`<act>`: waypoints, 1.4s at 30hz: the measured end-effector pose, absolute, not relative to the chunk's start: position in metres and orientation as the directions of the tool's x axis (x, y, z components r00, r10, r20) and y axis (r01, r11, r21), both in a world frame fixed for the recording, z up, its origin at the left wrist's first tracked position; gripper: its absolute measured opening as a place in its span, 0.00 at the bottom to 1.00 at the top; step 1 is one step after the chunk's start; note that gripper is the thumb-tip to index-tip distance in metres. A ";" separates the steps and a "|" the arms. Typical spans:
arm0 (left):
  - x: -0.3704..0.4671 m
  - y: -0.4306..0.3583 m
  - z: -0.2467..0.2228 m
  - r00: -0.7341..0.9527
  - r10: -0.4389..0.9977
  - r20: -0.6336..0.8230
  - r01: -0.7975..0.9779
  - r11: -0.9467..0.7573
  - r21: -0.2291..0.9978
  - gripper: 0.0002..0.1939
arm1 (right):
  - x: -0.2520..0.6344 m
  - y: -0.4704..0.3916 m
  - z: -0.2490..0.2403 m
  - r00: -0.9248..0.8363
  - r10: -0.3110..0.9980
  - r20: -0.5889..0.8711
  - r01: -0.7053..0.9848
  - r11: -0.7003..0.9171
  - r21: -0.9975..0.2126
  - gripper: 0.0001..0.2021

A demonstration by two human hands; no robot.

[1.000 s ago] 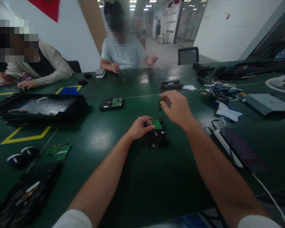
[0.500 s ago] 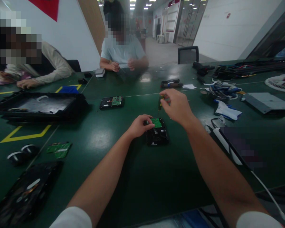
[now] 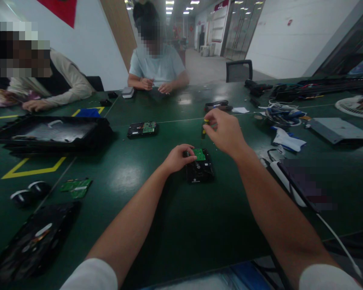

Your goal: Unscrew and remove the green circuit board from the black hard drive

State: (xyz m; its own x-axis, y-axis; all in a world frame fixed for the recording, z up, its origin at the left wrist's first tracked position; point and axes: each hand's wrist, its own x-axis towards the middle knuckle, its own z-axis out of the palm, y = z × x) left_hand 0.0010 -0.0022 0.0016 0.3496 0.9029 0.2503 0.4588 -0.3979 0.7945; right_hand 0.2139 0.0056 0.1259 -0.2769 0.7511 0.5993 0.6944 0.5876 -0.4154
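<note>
A black hard drive [image 3: 203,172] with a green circuit board [image 3: 199,154] lies on the table in front of me, board side up. My left hand [image 3: 181,158] rests over its left edge, thumb and fingers drawn together. A small thin piece shows by the fingertips, too unclear to name. Beyond the drive and slightly right, my right hand [image 3: 222,129] is closed around a small yellow-and-black screwdriver [image 3: 203,131], held roughly upright. Its lower end is above or near the tabletop; I cannot tell whether it touches.
Black trays [image 3: 51,133] stand at left, near loose green circuit boards [image 3: 76,187] and a large black drive [image 3: 36,241]. Another hard drive [image 3: 142,129] lies farther back. Cables [image 3: 284,114], a glove [image 3: 287,139] and a metal case [image 3: 339,129] are at right. Two people sit across the table.
My hands hold nearly the same positions, and the screwdriver stays in the right one. Across the table, a person's hands have shifted lower and closer together. The camera view has moved slightly.
</note>
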 end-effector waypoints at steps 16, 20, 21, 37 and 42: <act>0.001 0.000 -0.001 0.354 0.899 0.256 0.448 -0.403 0.798 0.07 | 0.213 0.007 0.123 -0.306 0.736 0.604 0.705 0.601 -0.377 0.08; 0.001 0.001 -0.001 0.349 0.906 0.238 0.457 -0.387 0.801 0.08 | 0.214 0.008 0.122 -0.299 0.726 0.619 0.701 0.607 -0.374 0.07; 0.001 0.001 -0.001 0.352 0.905 0.237 0.459 -0.388 0.799 0.08 | 0.215 0.009 0.122 -0.300 0.723 0.623 0.707 0.607 -0.364 0.06; 0.000 0.003 -0.003 0.365 0.898 0.245 0.433 -0.397 0.810 0.08 | 0.215 0.008 0.123 -0.315 0.705 0.635 0.732 0.607 -0.311 0.09; 0.000 0.003 -0.003 0.360 0.900 0.247 0.429 -0.394 0.813 0.08 | 0.214 0.010 0.121 -0.302 0.695 0.653 0.698 0.628 -0.346 0.09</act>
State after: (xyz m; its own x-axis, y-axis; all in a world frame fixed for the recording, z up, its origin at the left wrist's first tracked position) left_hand -0.0003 0.0032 -0.0035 0.3596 0.8998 0.2469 0.4289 -0.3944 0.8127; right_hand 0.2135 0.0098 0.1206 -0.3017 0.6950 0.6527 0.6977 0.6275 -0.3456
